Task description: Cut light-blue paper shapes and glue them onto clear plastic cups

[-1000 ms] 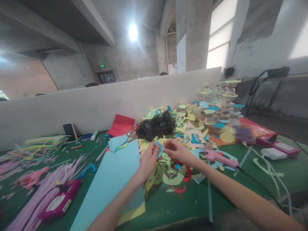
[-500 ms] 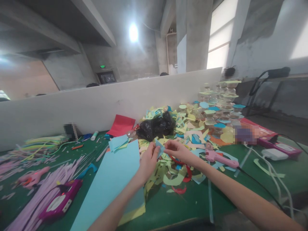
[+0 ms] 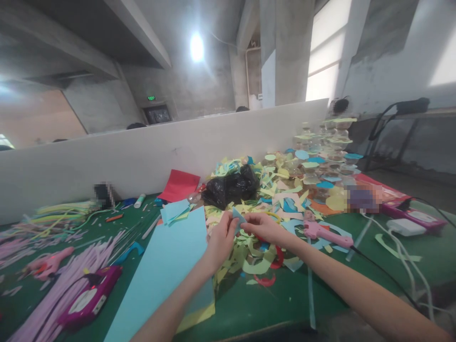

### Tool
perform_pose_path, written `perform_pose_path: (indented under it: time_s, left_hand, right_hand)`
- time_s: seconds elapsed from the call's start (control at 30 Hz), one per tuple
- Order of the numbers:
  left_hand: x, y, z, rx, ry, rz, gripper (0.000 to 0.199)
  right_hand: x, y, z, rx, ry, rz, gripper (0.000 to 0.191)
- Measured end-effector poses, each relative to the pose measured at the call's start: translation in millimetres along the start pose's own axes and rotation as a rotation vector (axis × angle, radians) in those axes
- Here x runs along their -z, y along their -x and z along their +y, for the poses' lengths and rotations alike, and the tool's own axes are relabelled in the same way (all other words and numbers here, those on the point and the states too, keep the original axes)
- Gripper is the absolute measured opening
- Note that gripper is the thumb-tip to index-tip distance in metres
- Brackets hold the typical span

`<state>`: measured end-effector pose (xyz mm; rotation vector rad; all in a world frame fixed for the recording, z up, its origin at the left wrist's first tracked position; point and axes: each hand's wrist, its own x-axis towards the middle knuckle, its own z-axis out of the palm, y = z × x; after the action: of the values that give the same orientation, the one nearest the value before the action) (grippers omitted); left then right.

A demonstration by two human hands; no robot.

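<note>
Blue piece, small, probably paper, held up just on the near side of the bag. Left hand pinches it, thumb laid over the face; right hand pinches the right edge with its fingertips, the exact contact partly hidden. Both grips look closed on the piece, nothing else in either hand. Handling, my guess: very light, thin, a bit stiff like card, not slippery, easily creased or torn by a hard squeeze or twist. Best hold: opposite edges, flat finger pads, light pressure, middle left free. Whether it's folded or a single layer, can't tell. Scraps lie loose on the near side of the bag and around it, mostly yellow and green, so a dropped piece could get lost there. Blue sheet nearer and left of the bag, red sheet left of it. Pink glue gun nearer and right of the bag, bottle stack well right and a bit beyond. Lilac strips far left of the bag, partition behind it, green table underneath.
</note>
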<state>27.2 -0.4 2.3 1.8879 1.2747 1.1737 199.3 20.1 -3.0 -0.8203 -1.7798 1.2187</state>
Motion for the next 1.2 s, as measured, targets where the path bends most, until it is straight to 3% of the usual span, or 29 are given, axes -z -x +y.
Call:
perform_pose_path:
  time_s: [0.2,0.4,0.5,0.9,1.07,1.2]
  left_hand:
    - [0.2,0,0,-0.032,-0.054,0.023,0.025]
    - [3.6,-2,2,-0.053,-0.244,0.041,0.022]
    - [4.5,-3,2,-0.063,-0.279,0.050,0.022]
    - [4.5,-7,-11,-0.089,-0.086,-0.068,0.023]
    - [5.3,-10,-14,-0.090,-0.106,-0.083,0.020]
    - [7.3,-14,-19,-0.044,-0.144,-0.053,0.017]
  right_hand:
    - [4,-1,1,-0.016,0.006,-0.007,0.037]
    - [10,-2,3,0.005,0.005,-0.074,0.041]
    - [9,-2,3,-0.012,0.088,-0.022,0.044]
    - [11,-6,13,-0.006,0.169,0.083,0.042]
    - [13,-3,5,-0.063,0.349,0.220,0.050]
    - [21,0,5,-0.163,0.787,0.367,0.047]
